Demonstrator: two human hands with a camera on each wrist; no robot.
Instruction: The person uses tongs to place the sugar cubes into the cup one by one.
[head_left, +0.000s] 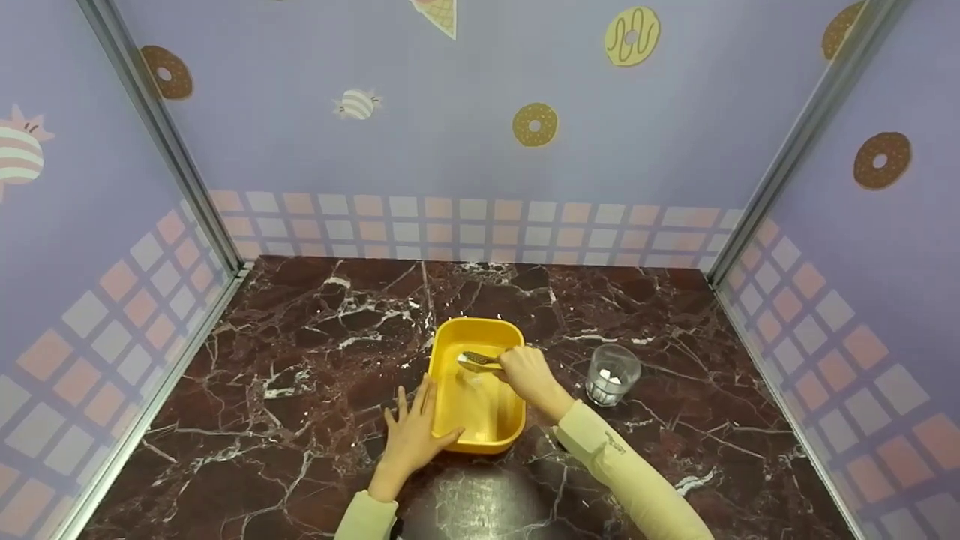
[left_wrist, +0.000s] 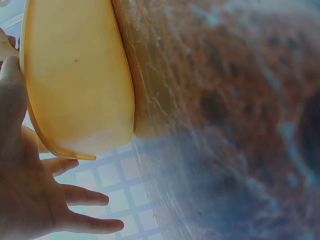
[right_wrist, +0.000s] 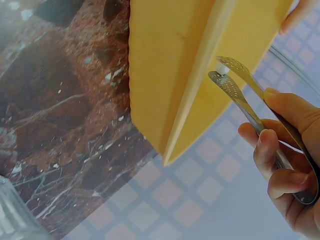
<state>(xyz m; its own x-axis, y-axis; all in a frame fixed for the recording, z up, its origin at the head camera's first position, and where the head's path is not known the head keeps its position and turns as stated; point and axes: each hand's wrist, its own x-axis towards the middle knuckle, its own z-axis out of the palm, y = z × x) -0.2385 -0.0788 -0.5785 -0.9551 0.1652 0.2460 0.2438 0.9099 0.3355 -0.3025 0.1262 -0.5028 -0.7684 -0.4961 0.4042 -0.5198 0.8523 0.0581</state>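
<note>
A yellow rectangular container (head_left: 480, 446) stands on the dark marbled tabletop. My left hand (head_left: 412, 435) rests against its left side near the front corner, fingers spread; in the left wrist view the fingers (left_wrist: 85, 195) are straight beside the yellow wall. My right hand (head_left: 525, 375) holds small metal tongs (right_wrist: 232, 90) with perforated tips above the container. Between the tips sits a small white cube (right_wrist: 222, 68). Something pale lies on the container's floor, too blurred to tell. To the right stands a clear glass (head_left: 626, 364) with several white cubes (head_left: 609, 377) in it.
Purple walls (head_left: 450, 150) printed with sweets and a tile pattern close off the back and both sides. Metal posts (head_left: 169, 142) run up the corners. Tiny white specks dot the tabletop (head_left: 360, 352) around the container.
</note>
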